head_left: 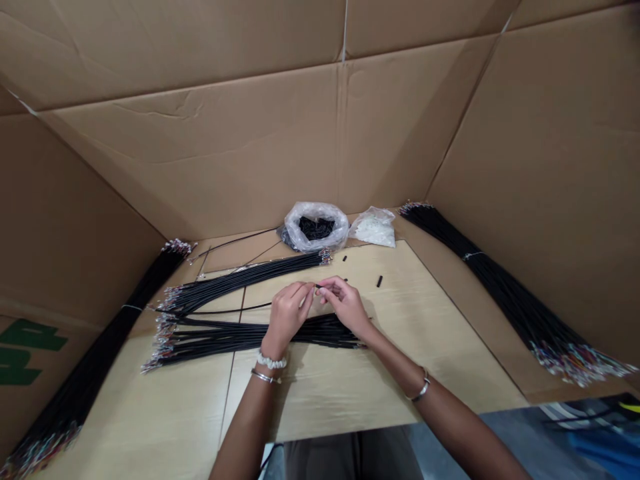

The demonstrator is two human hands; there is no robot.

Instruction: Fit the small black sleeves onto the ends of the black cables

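Note:
My left hand (289,313) and my right hand (345,304) meet over the middle of the table, fingers pinched. My left fingers grip the end of a thin black cable (225,311) that trails off to the left. A small black piece (318,287) sits between the two hands' fingertips, pinched by my right fingers. Below the hands lies a bundle of black cables (235,336) with coloured wire ends at the left. A second bundle (250,275) lies just behind the hands.
A clear bag of small black parts (316,227) and a bag of white parts (374,228) stand at the back. Loose black pieces (379,281) lie nearby. Long cable bundles lean at the left (100,353) and right (505,293) against cardboard walls (225,147).

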